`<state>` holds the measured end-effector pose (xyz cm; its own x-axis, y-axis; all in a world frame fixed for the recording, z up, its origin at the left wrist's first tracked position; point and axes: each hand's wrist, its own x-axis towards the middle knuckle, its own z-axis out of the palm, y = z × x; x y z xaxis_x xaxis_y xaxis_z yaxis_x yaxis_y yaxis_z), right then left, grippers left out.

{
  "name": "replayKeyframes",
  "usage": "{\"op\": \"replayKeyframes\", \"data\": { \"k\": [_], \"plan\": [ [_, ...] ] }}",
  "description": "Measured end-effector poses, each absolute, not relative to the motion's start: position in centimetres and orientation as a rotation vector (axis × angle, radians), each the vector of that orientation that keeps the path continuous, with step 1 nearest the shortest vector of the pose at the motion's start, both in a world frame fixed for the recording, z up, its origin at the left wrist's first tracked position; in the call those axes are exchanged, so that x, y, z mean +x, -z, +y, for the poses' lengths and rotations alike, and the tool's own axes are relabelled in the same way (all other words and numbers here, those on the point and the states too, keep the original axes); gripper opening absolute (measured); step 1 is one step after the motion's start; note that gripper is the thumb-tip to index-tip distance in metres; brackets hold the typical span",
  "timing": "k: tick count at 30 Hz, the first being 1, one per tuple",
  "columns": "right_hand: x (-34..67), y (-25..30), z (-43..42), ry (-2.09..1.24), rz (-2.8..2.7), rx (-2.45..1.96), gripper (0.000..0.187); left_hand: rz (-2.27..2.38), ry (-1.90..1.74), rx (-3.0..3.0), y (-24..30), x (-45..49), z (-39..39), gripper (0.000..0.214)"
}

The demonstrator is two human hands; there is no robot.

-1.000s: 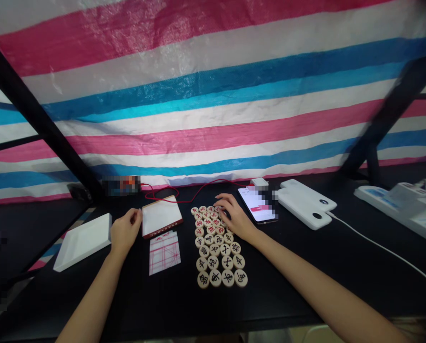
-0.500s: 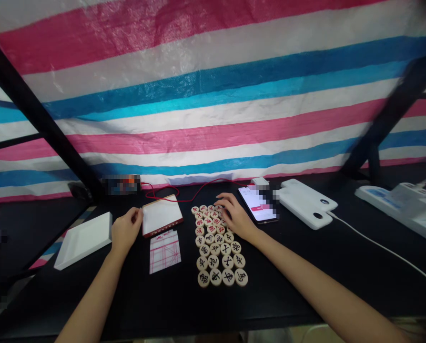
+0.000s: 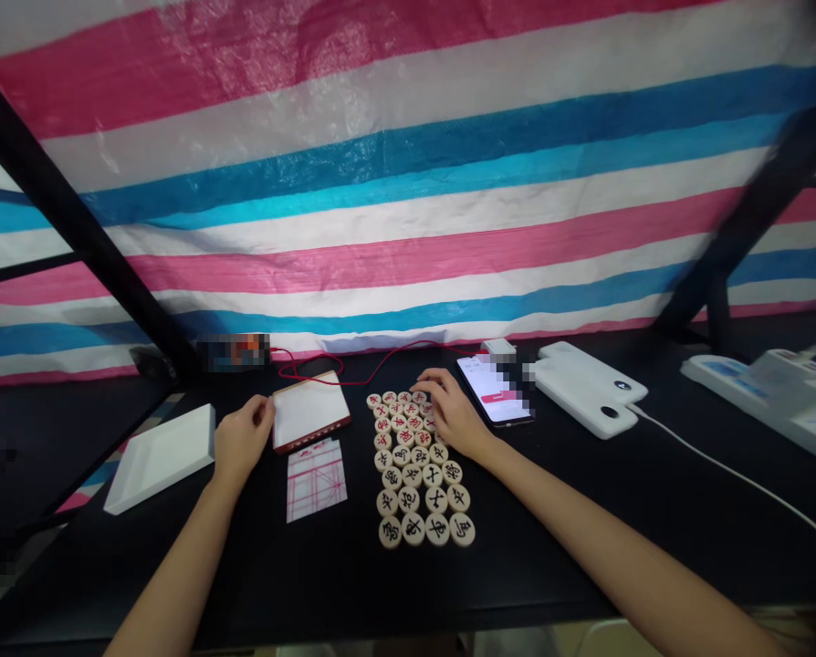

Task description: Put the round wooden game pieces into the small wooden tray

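Note:
Several round wooden Chinese chess pieces point(image 3: 414, 474) lie in neat rows on the black table point(image 3: 586, 511), marked in red at the far end and in black nearer me. My right hand point(image 3: 453, 411) rests on the far right corner of the rows, fingers curled down onto the pieces. My left hand point(image 3: 242, 440) is loosely curled and touches the left edge of an open red-rimmed box point(image 3: 308, 412) with a white inside. A folded paper chess board point(image 3: 316, 479) lies just in front of the box.
A white box lid point(image 3: 162, 456) lies left of my left hand. A phone point(image 3: 496, 391) with a lit screen, a white device point(image 3: 590, 388) with a cable, and a power strip point(image 3: 770, 392) sit to the right. A red cable point(image 3: 353, 365) runs behind. Striped tarp backs the table.
Both hands stay in place; the view has shifted very slightly. Nothing else has visibly moved.

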<state>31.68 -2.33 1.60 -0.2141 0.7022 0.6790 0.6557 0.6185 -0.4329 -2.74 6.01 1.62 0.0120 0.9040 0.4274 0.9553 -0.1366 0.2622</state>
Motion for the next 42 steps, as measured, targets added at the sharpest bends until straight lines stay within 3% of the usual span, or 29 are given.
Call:
{"op": "replayKeyframes", "data": {
  "k": [17, 42],
  "plan": [
    [31.57, -1.21, -2.18, -0.063, -1.903, -1.093, 0.035, -2.003, 0.736, -2.185, -1.64, -2.77, 6.05, 0.033],
    [31.52, -1.21, -2.16, -0.07, -1.91, -1.1, 0.031, -1.976, 0.712, -2.196, -1.89, -2.57, 5.8, 0.033]
  ]
}}
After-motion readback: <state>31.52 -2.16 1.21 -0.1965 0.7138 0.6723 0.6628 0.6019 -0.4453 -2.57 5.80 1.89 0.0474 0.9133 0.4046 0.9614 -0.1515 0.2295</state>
